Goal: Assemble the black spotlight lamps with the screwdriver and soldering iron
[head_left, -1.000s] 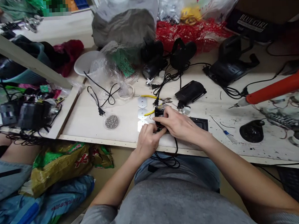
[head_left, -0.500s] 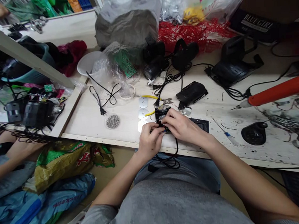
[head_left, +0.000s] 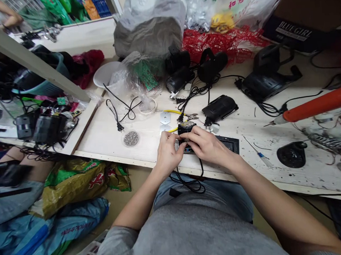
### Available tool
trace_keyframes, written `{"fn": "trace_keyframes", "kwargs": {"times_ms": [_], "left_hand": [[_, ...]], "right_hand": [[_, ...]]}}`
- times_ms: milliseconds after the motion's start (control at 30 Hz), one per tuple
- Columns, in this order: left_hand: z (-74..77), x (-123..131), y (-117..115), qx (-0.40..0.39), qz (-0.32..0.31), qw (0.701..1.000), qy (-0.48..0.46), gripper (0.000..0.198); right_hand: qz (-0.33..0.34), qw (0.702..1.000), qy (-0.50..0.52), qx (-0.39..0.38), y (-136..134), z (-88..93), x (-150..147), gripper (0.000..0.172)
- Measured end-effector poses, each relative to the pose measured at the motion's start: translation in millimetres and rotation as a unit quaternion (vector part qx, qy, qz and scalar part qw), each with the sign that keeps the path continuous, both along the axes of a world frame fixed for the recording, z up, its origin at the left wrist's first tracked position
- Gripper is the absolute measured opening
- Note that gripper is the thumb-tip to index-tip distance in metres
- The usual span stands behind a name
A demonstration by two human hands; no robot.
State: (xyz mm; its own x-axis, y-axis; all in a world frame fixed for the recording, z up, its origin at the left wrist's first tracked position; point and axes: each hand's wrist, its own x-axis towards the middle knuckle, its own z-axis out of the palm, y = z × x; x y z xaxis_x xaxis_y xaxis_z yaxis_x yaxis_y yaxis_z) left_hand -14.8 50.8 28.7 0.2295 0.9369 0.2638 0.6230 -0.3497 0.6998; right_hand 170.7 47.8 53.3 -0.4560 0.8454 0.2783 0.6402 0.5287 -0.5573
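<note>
Both hands meet over an opened black device housing (head_left: 187, 127) near the bench's front edge; a round, clear lens-like part shows at its far end. My left hand (head_left: 169, 149) is at its left side, thumb and fingers closed in a pinch. My right hand (head_left: 207, 144) pinches at the inside from the right, its fingertips touching the left ones. What lies between the fingertips is hidden. A black cord (head_left: 201, 167) hangs from the housing toward my lap. Yellow-handled cutting pliers (head_left: 174, 112) and flat silver plates (head_left: 165, 118) lie just beyond.
A dish of small metal screws (head_left: 130, 138) stands left. To the right lie a black tray-like panel (head_left: 230, 144), a screwdriver (head_left: 257, 151), a black round part (head_left: 291, 154) and an orange power screwdriver (head_left: 318, 103). Black lamp housings (head_left: 220, 107) and cords fill the back. A co-worker sits far left.
My left hand has shifted slightly up and left, its fingers now further over the housing. My right hand stays over the housing. The whole view has moved a little.
</note>
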Motion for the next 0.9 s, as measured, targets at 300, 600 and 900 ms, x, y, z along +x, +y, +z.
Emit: {"fn": "trace_keyframes", "kwargs": {"times_ms": [300, 600, 900], "left_hand": [[2.7, 0.6, 2.6, -0.050, -0.021, 0.995, -0.085, 0.005], [-1.5, -4.7, -12.4, 0.088, -0.083, 0.992, -0.041, 0.009], [-7.5, -3.7, -7.3, 0.159, -0.086, 0.983, -0.039, 0.006]], "right_hand": [[-0.003, 1.000, 0.017, -0.009, -2.6, -2.2, -1.5, 0.031], [0.015, 0.998, 0.049, 0.024, -4.0, -4.2, 4.4, 0.020], [0.015, 0.998, 0.058, 0.035, -7.2, -7.1, 1.8, 0.018]]}}
